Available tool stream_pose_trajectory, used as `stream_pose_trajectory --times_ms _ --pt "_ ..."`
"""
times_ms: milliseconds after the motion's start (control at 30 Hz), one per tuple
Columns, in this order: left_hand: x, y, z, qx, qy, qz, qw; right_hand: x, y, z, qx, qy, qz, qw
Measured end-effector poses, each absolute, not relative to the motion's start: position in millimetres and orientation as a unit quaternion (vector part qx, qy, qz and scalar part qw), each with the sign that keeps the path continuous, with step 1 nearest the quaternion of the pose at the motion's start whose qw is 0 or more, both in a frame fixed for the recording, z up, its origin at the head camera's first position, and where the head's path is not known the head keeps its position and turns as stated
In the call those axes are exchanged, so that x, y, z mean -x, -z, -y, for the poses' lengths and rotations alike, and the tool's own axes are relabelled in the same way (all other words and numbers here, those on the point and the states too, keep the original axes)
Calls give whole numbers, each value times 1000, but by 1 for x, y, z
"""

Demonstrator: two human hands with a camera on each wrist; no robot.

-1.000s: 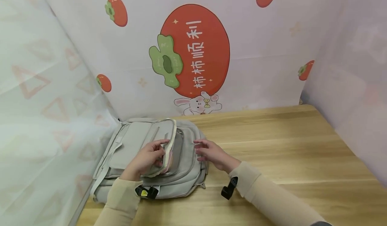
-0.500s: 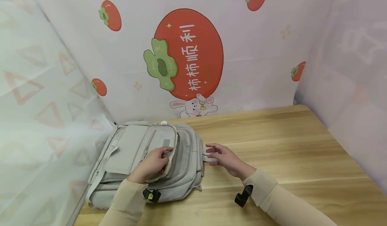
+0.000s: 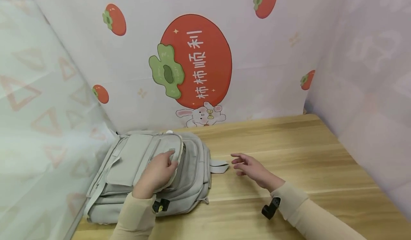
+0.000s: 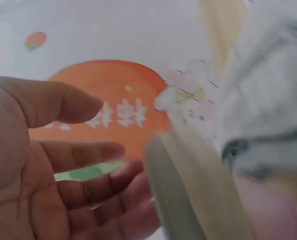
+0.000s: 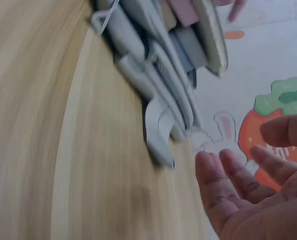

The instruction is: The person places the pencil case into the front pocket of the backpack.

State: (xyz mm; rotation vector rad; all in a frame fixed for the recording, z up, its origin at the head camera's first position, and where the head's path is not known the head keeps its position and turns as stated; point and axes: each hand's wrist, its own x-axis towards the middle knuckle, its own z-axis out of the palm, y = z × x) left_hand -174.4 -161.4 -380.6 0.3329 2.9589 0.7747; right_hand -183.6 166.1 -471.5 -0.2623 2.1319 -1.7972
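A light grey backpack (image 3: 128, 161) lies on its back on the table, its top toward the right. The front pocket's panel (image 3: 173, 140) stands raised along its edge. Over that panel my left hand (image 3: 158, 172) hovers with fingers loosely bent, gripping nothing; the left wrist view shows the fingertips close beside the pale panel edge (image 4: 188, 185). Something pink (image 5: 184, 11) shows inside the gap beneath the panel. My right hand (image 3: 252, 168) hangs over the table to the right of the bag, fingers spread and holding nothing. Nearest to it is the webbing loop (image 3: 219, 167) at the bag's top.
The wooden table (image 3: 282, 143) stretches away to the right of the bag. A printed backdrop (image 3: 257, 72) rises along the far edge, and side curtains (image 3: 48, 143) close in at left and right. Another strap (image 3: 99, 193) trails along the bag's left end.
My right hand has moved away from the bag to the right. My left hand has let go of the pocket panel, which has settled lower. The view has shifted slightly.
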Motion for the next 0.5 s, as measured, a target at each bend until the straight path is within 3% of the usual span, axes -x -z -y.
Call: stream_pose_trajectory --times_ms 133,500 --pt "172 375 130 -158 -247 -955 -40 186 470 -194 157 502 -848 73" --pt "200 390 62 -297 -221 -928 -25 202 472 -239 298 209 -913 -185"
